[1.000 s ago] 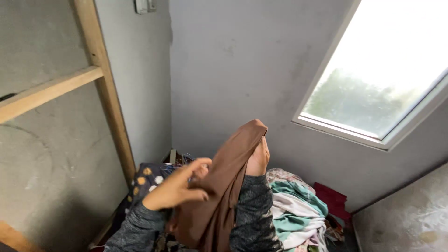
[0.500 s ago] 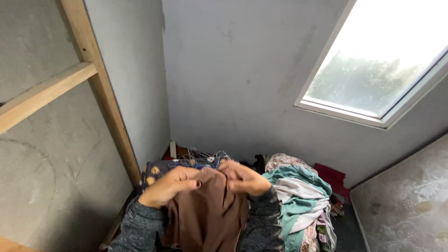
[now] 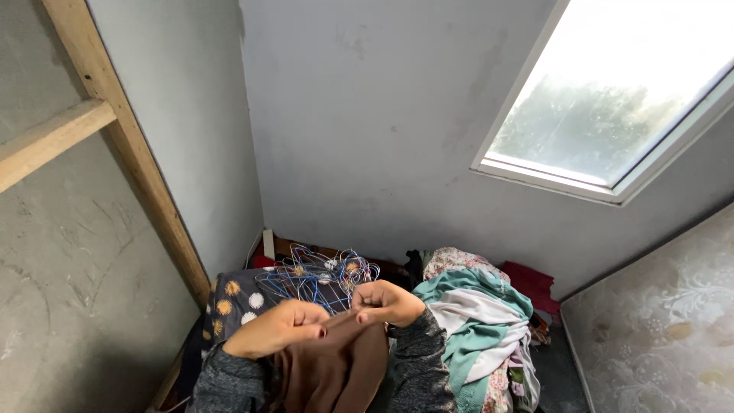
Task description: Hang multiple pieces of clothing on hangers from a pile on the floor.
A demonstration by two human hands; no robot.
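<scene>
Head view: I see the brown cloth [image 3: 336,367] hanging with its long axis vertical, top edge up at the hands and the rest dropping straight down between the forearms and out of the bottom of the picture. My left hand [image 3: 277,327] is clamped on the top edge at one corner, fingers curled over it; my right hand [image 3: 386,302] pinches the same edge just beside it, thumb against fingers. The cloth lies directly below both grips, its top edge running across between them. Just beyond the grips sits a tangle of wire hangers [image 3: 317,274] on a dotted dark fabric [image 3: 233,300]; to the right of the right grip lies a teal-and-white clothes pile [image 3: 478,321]. Half a second ago the hands were bunched closer over the cloth; now they have drawn slightly apart and lower.
</scene>
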